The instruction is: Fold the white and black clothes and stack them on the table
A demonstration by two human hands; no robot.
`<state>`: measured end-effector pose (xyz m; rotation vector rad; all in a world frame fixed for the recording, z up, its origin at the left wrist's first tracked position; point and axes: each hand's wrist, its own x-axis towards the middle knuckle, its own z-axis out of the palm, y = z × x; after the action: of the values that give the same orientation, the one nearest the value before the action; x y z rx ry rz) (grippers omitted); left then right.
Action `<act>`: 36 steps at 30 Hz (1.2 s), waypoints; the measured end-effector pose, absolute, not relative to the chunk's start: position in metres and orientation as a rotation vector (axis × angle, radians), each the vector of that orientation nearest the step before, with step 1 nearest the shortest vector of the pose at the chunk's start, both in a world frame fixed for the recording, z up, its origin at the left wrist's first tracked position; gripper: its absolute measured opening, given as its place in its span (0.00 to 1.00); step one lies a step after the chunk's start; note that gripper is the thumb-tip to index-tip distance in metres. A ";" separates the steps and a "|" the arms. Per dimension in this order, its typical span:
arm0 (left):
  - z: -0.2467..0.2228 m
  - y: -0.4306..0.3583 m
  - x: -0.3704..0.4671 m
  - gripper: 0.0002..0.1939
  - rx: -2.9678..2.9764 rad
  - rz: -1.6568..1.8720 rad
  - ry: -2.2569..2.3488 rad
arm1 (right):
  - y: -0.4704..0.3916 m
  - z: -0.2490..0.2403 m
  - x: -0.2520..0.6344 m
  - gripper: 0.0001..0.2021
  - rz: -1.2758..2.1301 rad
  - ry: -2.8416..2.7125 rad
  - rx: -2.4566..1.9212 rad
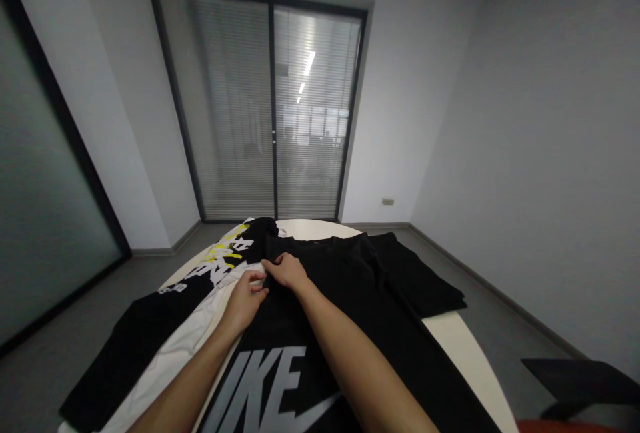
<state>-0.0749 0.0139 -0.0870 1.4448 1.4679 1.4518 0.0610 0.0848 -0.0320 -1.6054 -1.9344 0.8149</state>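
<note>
Here, a round white table stands in a plain room with grey walls and a grey floor. Behind it is a big glass sliding door with blinds (long ceiling lights shine in the glass). A black T-shirt with big grey letters lies flat on the table, close to the person. The left hand and the right hand sit side by side at the shirt's left shoulder. Both hands have their fingers pinched on the black cloth there. Under the left arm lies a white shirt. Just beside it lies another black shirt with yellow and white marks. A dark chair shows at the lower right corner.
</note>
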 end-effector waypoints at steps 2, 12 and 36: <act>-0.086 0.014 -0.075 0.20 1.405 1.474 1.465 | 0.091 -0.036 0.054 0.22 0.920 -1.861 -1.607; -0.067 0.004 -0.057 0.23 1.352 1.573 1.309 | 0.105 -0.042 0.043 0.10 1.221 -1.600 -1.412; -0.077 -0.051 -0.015 0.40 2.410 0.591 1.187 | 0.098 -0.060 0.105 0.28 1.071 -1.619 -1.317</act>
<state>-0.0151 -0.0508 -0.0773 2.4104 1.1873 0.5905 0.1054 0.0982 -0.0596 -1.3171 -1.6195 1.0705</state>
